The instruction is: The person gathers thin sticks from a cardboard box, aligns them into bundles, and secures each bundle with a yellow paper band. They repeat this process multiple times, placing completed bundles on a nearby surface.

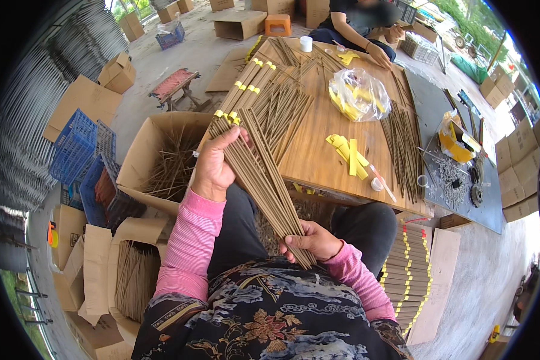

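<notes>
A loose fan of thin brown incense sticks (pixel 259 191) slants across my lap in front of the table. My left hand (pixel 215 163) is closed round its upper end, my right hand (pixel 312 241) round its lower end, thumb on top. Just beyond my left hand, bundles with yellow bands (pixel 248 81) lie along the table's left edge. Loose sticks (pixel 285 111) are spread beside them. Yellow paper strips (pixel 352 157) lie on the wooden table (pixel 306 150), near a glue brush (pixel 383 183) with a small white cap. Behind them sits a clear plastic bag (pixel 359 96) holding more yellow strips.
Open cardboard boxes (pixel 139 141) with sticks stand at my left, near blue crates (pixel 75 147). Banded bundles (pixel 407 270) lie low at my right. A grey board (pixel 492 201) carries metal bits and a yellow carton (pixel 456 144). Across the table, a co-worker's hand (pixel 379 57) rests near sticks.
</notes>
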The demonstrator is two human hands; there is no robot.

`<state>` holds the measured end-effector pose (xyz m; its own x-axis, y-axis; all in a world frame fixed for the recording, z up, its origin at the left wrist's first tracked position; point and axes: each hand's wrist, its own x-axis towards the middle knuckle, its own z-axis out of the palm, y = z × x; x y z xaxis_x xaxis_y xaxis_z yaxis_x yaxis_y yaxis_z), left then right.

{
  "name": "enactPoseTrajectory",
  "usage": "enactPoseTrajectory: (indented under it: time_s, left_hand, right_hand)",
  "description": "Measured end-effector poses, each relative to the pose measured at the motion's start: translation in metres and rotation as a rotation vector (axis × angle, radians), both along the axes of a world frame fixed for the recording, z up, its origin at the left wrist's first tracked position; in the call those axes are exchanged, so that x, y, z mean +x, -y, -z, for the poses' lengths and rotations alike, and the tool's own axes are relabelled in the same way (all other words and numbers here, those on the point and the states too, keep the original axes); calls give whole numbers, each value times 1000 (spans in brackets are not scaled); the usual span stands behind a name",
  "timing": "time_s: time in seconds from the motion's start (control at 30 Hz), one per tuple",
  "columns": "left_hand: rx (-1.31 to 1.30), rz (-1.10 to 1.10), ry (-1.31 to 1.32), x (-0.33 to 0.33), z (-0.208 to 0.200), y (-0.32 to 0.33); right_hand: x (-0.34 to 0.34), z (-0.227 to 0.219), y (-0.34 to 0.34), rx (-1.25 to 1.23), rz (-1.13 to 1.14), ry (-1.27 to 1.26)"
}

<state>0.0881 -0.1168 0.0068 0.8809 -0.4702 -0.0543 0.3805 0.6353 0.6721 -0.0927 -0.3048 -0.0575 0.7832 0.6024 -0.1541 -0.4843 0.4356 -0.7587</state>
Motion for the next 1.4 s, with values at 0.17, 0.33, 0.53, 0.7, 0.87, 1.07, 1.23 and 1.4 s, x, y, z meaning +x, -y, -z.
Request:
enactPoseTrajectory:
  time_s: [0.17, 0.33, 0.53, 0.7, 0.87, 1.07, 1.23, 1.4]
  left_hand:
    - [-36, -250, 204, 50, -44, -44]
    - [-87, -564, 572, 60, -99, -113]
    - [90, -950, 696, 61, -88, -182]
    - [318, -1247, 670, 66, -41, -233]
    - [574, -1317, 663, 76, -15, -270]
    - [1582, -831, 352, 62, 18, -260]
    - [892, 397, -22, -62, 31, -138]
    - [85, 405, -242, -111, 82, -66]
  right_hand:
    - [0, 2, 1, 12, -15, 9]
    - [3, 4, 3, 72, 31, -51]
    - [5, 17, -6, 118, 5, -59]
    - [5, 24, -13, 92, -19, -139]
    - [8, 28, -17, 73, -48, -116]
    - [10, 23, -23, 37, -67, -163]
    - [9, 25, -20, 27, -51, -177]
    - [13, 17, -24, 16, -91, -142]
